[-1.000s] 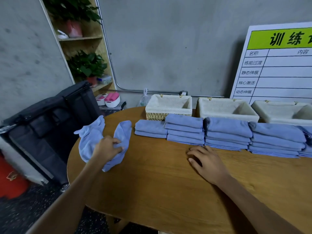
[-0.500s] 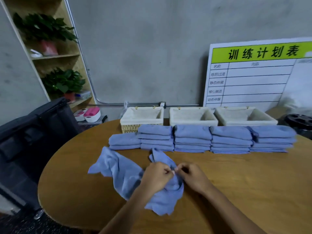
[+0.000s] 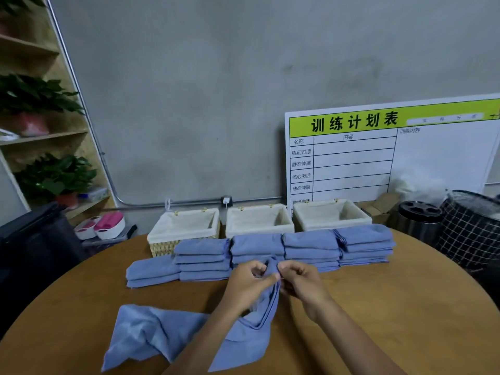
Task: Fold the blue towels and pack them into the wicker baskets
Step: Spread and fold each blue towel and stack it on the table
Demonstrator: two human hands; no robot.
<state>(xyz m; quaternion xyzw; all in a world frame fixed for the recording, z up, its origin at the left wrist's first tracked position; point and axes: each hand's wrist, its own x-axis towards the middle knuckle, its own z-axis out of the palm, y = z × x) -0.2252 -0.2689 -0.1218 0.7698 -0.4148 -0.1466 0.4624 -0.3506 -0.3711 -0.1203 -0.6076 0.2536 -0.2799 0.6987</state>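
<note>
1. Your left hand (image 3: 250,280) and your right hand (image 3: 299,280) are meeting above the middle of the desk (image 3: 392,307), each grip curling closed and pinching the top edge of the loose blue towel (image 3: 162,328) between thumb and fingers.
2. The two grips are sitting almost touching, knuckles facing each other, with a small fold of cloth poking up between them.
3. From your hands the towel is hanging down in a narrow fold, then spreading unfolded and rumpled over the near left part of the desk, its far corner lying flat on the wood.
4. Just beyond your hands, the folded towels (image 3: 311,239) are sitting in a row of stacks across the desk; the leftmost stack (image 3: 151,272) is lower than the others and is lying slightly nearer to you.
5. Behind the stacks, three wicker baskets with pale cloth liners are standing side by side at the far edge: the left basket (image 3: 184,226), the middle basket (image 3: 257,220) and the right basket (image 3: 330,215).
6. A white board (image 3: 378,158) with a green header is leaning against the grey wall behind the baskets.
7. A wooden shelf (image 3: 40,136) with potted plants is standing at the far left.
</note>
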